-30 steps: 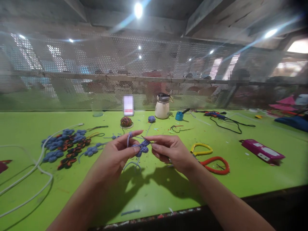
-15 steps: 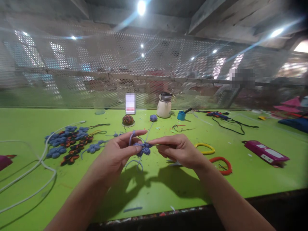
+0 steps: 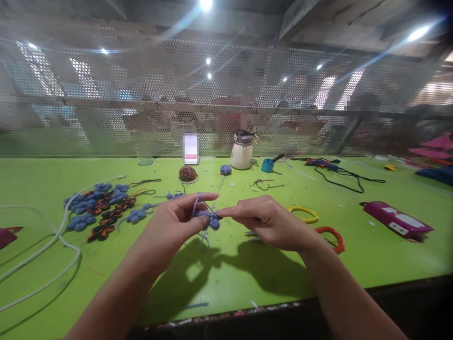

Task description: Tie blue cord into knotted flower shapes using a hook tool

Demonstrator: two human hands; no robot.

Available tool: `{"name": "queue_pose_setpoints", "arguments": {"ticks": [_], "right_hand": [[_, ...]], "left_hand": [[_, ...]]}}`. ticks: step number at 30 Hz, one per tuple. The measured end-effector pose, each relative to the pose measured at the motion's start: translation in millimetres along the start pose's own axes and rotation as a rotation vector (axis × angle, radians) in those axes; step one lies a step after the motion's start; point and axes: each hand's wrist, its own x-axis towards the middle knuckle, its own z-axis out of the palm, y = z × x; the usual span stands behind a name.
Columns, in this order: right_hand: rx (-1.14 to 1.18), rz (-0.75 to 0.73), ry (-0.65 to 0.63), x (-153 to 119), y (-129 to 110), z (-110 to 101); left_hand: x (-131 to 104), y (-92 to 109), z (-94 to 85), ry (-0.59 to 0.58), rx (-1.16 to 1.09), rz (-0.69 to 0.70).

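Observation:
A small blue crocheted flower (image 3: 213,222) is pinched between the thumb and fingers of my left hand (image 3: 179,218), above the green table. Blue yarn loops round my left index finger, which points right. My right hand (image 3: 271,219) is closed at the flower's right side, its index fingertip touching the work; whatever tool it grips is too small to make out. From the flower a strand runs back to a small blue yarn ball (image 3: 225,169). A loose yarn tail hangs under the flower.
Blue flowers (image 3: 81,222) and dark orange ones (image 3: 106,222) lie left, beside a white cable (image 3: 67,212). Behind stand a phone (image 3: 191,148), multicoloured yarn ball (image 3: 188,174), bottle (image 3: 242,151) and blue pot (image 3: 268,165). Scissors (image 3: 332,238) and a purple power strip (image 3: 396,219) lie right.
The view has shifted slightly. My right hand has turned a little, with its wrist farther right, and the flower is tilted differently in my left fingers.

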Motion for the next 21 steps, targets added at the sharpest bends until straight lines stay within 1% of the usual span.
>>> {"name": "queue_pose_setpoints", "arguments": {"ticks": [5,8,12,15,18,21], "right_hand": [[-0.087,0.025,-0.02,-1,0,1],[-0.148,0.025,-0.021,-2,0,3],[-0.233,0.043,-0.008,-2,1,7],[-0.246,0.05,0.034,-1,2,13],[-0.102,0.078,0.121,1,3,20],[0.225,0.197,0.244,5,4,31]], "left_hand": [[0,0,0.3,0.0,0.167,0.063],[0,0,0.7,-0.001,0.31,0.127],[0,0,3.4,0.044,0.567,0.296],[0,-2,5.9,0.069,0.728,0.444],[0,-7,8.1,0.122,0.84,0.56],[-1,-11,11.0,0.214,0.893,0.645]]}}
